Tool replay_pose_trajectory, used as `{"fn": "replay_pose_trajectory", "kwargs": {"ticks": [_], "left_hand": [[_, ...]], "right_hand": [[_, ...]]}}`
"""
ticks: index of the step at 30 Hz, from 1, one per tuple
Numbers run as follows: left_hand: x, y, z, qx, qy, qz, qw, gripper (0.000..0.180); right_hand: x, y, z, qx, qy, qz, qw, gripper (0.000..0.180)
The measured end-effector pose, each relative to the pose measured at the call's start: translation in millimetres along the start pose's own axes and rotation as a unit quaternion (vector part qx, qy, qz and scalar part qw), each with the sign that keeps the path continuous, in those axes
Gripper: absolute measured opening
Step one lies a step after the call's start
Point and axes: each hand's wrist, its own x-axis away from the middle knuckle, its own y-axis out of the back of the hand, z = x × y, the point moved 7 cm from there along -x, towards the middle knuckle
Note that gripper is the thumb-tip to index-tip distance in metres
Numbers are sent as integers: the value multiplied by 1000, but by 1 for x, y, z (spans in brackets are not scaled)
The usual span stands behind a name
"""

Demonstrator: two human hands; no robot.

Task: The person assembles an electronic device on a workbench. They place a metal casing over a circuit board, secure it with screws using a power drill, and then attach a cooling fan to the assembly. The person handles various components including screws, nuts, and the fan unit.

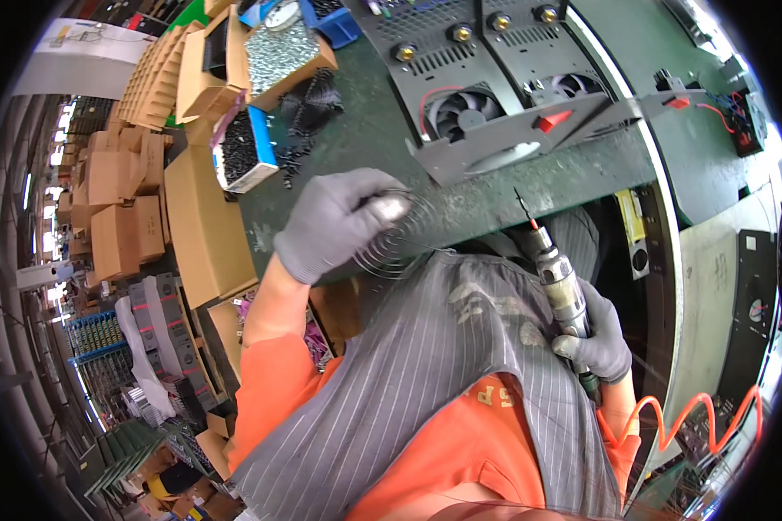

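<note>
My left hand point(339, 221), in a grey glove, pinches a round black wire fan guard point(389, 247) between thumb and fingers at the table's near edge. My right hand point(598, 343), gloved alike, is wrapped round a power screwdriver point(563, 291) whose long thin bit points up and away toward the table. Ahead of both hands stand grey metal housings on the green table point(374, 130). A black fan point(465, 113) sits in the left housing, with another fan point(573, 85) in the one beside it. Red switches point(554, 121) show on their front panels.
Left on the table are a carton of small silvery screws point(278, 54), a box of black screws point(241, 152) and a pile of black fan guards point(311, 104). An orange coiled hose point(695, 417) hangs at the lower right. Stacked cardboard boxes point(126, 217) stand at far left.
</note>
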Motion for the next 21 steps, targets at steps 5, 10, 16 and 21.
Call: {"fn": "replay_pose_trajectory", "kwargs": {"ticks": [5, 10, 16, 21], "left_hand": [[-11, -54, -46, -152, -159, -91, 971, 21], [-25, -72, -85, -196, -273, -231, 913, 15], [-35, -87, -104, -202, -323, -263, 886, 17], [-38, -100, -118, -193, -366, -198, 889, 19]], "right_hand": [[15, 9, 10, -11, 5, 10, 1000, 90], [29, 23, 11, 21, 75, -44, 996, 90], [37, 41, -2, -9, 62, -69, 996, 86], [34, 46, -6, -37, 32, -59, 997, 84]]}}
